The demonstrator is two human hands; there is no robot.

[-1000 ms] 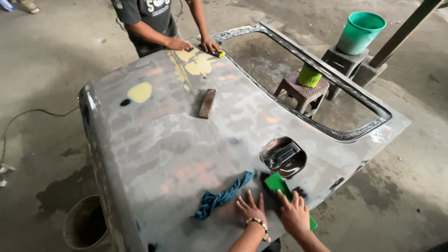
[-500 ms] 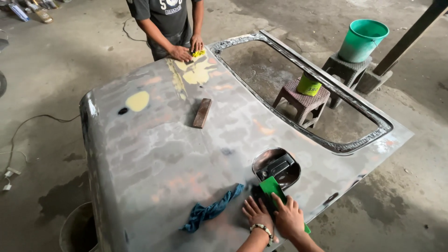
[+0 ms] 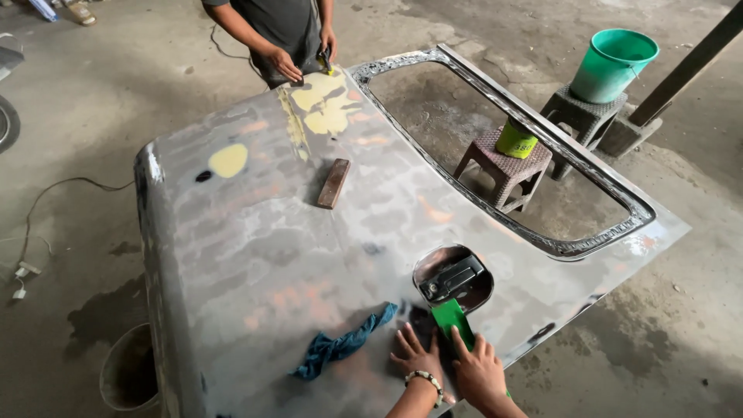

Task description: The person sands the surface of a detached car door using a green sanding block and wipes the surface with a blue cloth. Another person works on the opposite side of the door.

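**Bare car door panel on stands, two people at work**

Item 1. Right hand [image 3: 480, 371]: laid flat, fingers spread, pressing on a green block [image 3: 451, 319]. Not curled around it; the palm bears down from above. The block lies on the metal just below the handle recess.

Item 2. Left hand [image 3: 418, 358]: open and flat on the panel, touching the near end of the block's left side. A bead bracelet [image 3: 424, 381] sits on the wrist.

Item 3. Blue rag [image 3: 343, 346]: crumpled, loose on the panel just left of the left hand, not held.

Item 4. Door handle [image 3: 450, 277]: dark, set in an oval recess just above the block.

Item 5. Door panel [image 3: 255, 255]: large, lying face up, stripped to grey metal over nearly all its face, with faint orange patches. Judged from the surface, the stripping is mostly done. Window opening at the far right edge.

Item 6. Filler patches [image 3: 325, 104]: pale yellow, at the far end, plus one round spot [image 3: 228, 159] nearer the left edge. These look unsmoothed, so work is left there.

Item 7. Wooden block [image 3: 333, 183]: brown, lying mid-panel, untouched.

Item 8. Second person [image 3: 282, 27]: stands at the far end, hands at the filler.

Item 9. Floor stock: green bucket [image 3: 614, 63] on a stool, yellow-green can [image 3: 517, 139] on a second stool [image 3: 507, 164].
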